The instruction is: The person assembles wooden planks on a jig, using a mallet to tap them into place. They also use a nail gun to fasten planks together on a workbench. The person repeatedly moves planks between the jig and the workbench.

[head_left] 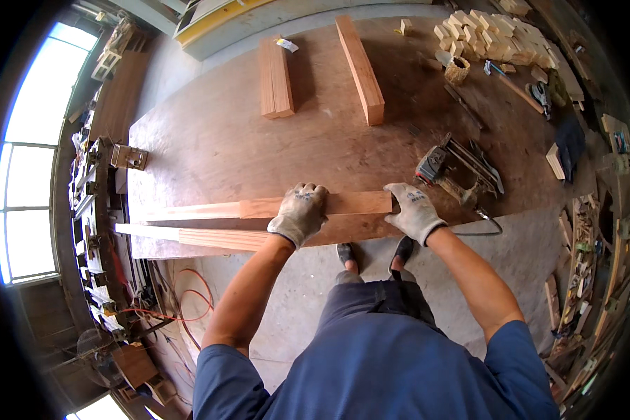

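A reddish-brown wooden board (360, 203) lies along the near edge of the workbench, with a paler length at its left. Over its middle, my left hand (299, 213) in a whitish work glove is closed, fingers curled across the far side. At the right end my right hand (414, 211), gloved alike, grips the board with its thumb on the top edge; its other fingers are partly hidden. Nearer to me lies a second wooden board (220, 239), also pale at its left, running under my left wrist.
Farther back on the workbench (210, 154) lie paired wooden boards (276, 80) and a single thick beam (360, 70). A nail gun (455, 168) with a hose rests at right. Beyond it are a hammer (514, 89), a tape roll (457, 70) and stacked small wood blocks (497, 38).
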Tool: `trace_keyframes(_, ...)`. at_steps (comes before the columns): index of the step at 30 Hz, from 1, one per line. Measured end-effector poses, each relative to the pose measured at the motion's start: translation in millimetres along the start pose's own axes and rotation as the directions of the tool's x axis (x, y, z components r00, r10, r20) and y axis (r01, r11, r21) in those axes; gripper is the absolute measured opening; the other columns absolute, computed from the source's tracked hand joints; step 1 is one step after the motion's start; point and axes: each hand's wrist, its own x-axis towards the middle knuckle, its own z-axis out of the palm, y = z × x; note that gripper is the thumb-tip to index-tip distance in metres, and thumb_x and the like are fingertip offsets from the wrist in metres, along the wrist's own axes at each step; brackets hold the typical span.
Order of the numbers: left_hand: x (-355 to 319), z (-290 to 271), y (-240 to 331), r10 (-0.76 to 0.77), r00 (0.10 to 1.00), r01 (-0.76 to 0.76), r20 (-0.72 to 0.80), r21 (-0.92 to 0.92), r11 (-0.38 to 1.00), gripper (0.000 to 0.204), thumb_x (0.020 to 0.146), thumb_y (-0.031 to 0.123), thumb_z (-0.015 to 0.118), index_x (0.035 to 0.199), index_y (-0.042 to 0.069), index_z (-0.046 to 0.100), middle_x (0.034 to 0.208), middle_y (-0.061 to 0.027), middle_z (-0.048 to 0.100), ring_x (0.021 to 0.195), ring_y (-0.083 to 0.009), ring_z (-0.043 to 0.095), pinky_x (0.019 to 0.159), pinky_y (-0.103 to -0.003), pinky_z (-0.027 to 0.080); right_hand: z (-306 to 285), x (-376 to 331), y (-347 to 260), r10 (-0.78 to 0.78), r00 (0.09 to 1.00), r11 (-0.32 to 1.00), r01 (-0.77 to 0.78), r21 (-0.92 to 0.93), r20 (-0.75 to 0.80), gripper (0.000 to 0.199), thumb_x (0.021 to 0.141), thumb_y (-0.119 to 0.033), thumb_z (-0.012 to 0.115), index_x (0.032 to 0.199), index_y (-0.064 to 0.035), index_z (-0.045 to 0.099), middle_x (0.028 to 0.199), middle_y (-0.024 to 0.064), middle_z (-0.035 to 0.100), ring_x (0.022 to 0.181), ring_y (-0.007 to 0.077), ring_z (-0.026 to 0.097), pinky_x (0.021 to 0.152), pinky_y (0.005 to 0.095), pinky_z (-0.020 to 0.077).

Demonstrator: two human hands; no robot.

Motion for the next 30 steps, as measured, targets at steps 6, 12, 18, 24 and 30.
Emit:
trace_keyframes(6, 2, 1, 3, 0.008, 1.000, -0.008, 0.013, 0.027, 1.000, 0.051, 0.074, 0.022, 0.089, 0.117, 0.007, 0.066, 0.117, -0.0148, 0.066, 0.116, -0.0367, 0.060, 0.099, -0.048, 0.051, 11, -2, 8, 0.028, 0.996, 0.993, -0.017, 0.119, -0.088, 0.057, 0.076, -0.017, 0.086, 0.127, -0.0070, 0.062, 0.125, 0.0191, 0.067, 0.119, 0.0396, 0.064, 0.102, 0.0459, 0.0514)
trace_keyframes(12, 6, 2, 5, 0.014, 1.000, -0.014, 0.005, 0.025, 1.000, 0.050, 0.073, 0.021, 0.089, 0.115, 0.006, 0.067, 0.116, -0.0143, 0.067, 0.117, -0.0363, 0.060, 0.100, -0.046, 0.051, 16, -4, 12, 0.069, 0.994, 0.980, -0.051, 0.191, -0.087, 0.057, 0.075, -0.016, 0.086, 0.127, -0.0084, 0.063, 0.123, 0.0197, 0.068, 0.116, 0.0399, 0.066, 0.100, 0.0456, 0.0528)
trace_keyframes(18, 5, 1, 2, 0.011, 0.999, -0.012, 0.031, 0.003, 1.000, 0.061, 0.071, 0.023, 0.091, 0.124, 0.005, 0.065, 0.120, -0.0163, 0.067, 0.119, -0.0376, 0.059, 0.103, -0.047, 0.050, 12, -6, 14, 0.058, 0.993, 0.979, -0.037, 0.200, -0.099, 0.055, 0.077, -0.017, 0.085, 0.126, -0.0077, 0.062, 0.124, 0.0195, 0.069, 0.117, 0.0397, 0.065, 0.101, 0.0464, 0.0518)
trace_keyframes(24, 4, -15, 44, 0.203, 0.969, -0.193, -0.140, 0.081, 0.978, 0.092, 0.069, 0.032, 0.094, 0.145, 0.003, 0.051, 0.133, -0.0202, 0.064, 0.126, -0.0392, 0.058, 0.110, -0.047, 0.046, -25, -43, 63, 0.099, 0.977, 0.985, -0.123, -0.123, -0.188, 0.053, 0.081, -0.013, 0.081, 0.129, -0.0066, 0.060, 0.126, 0.0183, 0.067, 0.121, 0.0360, 0.063, 0.107, 0.0466, 0.0480)
trace_keyframes(30, 42, 6, 104, 0.185, 0.983, -0.185, 0.005, -0.009, 0.983, 0.089, 0.071, 0.031, 0.093, 0.144, 0.004, 0.052, 0.130, -0.0194, 0.065, 0.124, -0.0389, 0.059, 0.108, -0.048, 0.047, -57, -25, 93, 0.197, 0.945, 0.858, -0.296, -0.420, -0.263, 0.071, 0.080, -0.019, 0.083, 0.143, -0.0072, 0.052, 0.122, 0.0152, 0.067, 0.119, 0.0358, 0.061, 0.103, 0.0494, 0.0473)
